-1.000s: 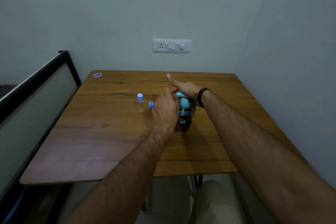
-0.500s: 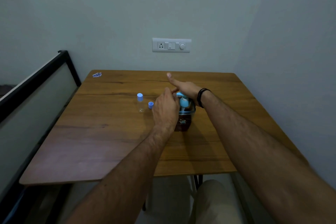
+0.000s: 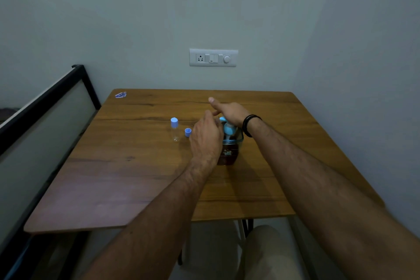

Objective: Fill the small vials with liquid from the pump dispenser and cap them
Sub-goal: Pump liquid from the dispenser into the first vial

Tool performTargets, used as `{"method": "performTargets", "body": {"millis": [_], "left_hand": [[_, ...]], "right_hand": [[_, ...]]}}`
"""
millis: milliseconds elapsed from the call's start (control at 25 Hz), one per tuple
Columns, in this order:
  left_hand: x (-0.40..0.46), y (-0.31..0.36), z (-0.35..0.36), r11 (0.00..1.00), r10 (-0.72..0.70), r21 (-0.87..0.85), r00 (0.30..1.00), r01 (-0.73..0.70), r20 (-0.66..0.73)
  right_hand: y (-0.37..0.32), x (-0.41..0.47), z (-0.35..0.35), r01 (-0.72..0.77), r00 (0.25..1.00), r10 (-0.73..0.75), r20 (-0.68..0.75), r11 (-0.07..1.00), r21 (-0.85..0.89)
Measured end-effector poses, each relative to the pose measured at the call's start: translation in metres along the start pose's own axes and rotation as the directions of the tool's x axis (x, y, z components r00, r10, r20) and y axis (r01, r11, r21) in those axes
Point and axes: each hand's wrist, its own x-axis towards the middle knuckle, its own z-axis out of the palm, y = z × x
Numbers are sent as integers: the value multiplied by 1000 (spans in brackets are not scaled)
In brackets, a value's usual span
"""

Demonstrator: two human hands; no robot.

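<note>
While both hands crowd the pump, here is what shows:
Pump dispenser (image 3: 229, 148): a dark bottle with a light blue pump top, standing near the middle of the wooden table (image 3: 136, 177).
Right hand (image 3: 231, 112): it rests flat on the pump top, fingers straight, one finger pointing out to the left. A black band (image 3: 248, 124) is on the wrist.
Left hand (image 3: 205, 137): fingers curled, up against the left side of the pump. What it holds is hidden, so I cannot tell.
Capped vial (image 3: 174, 129): clear, blue cap on, standing left of the hands.
Loose cap (image 3: 188, 132): blue, just beside that vial, on the table.
Sticker (image 3: 120, 95): at the far left corner of the table.
Switch plate (image 3: 213, 58): on the wall behind.
</note>
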Motion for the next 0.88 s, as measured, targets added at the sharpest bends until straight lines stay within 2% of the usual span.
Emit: {"method": "performTargets", "body": {"millis": [80,240,440,520,680,880], "left_hand": [[0,0,-1,1000,0,4,1000,0,0],[-1,2,-3,1000,0,21,1000,0,4],[1,-1,1,1000,-1,-2,1000,1,-4],[1,-1,2,1000,-1,-10,1000,1,5],[1,0,0,1000,5,3,1000,-5,1],[2,-1,2,1000,1,16,1000,-1,-11]], "right_hand": [[-1,0,0,7,1000,-6,11,999,-34],[-6,-12,-8,-54,993,49,112,998,43],[-3,-7,-2,29,1000,-29,-3,999,-40],[-5,-7,-3,24,1000,-23,9,998,-54],[-7,-12,-7,-59,994,56,93,998,36],[-3,-4,0,0,1000,0,-20,1000,-25]]}}
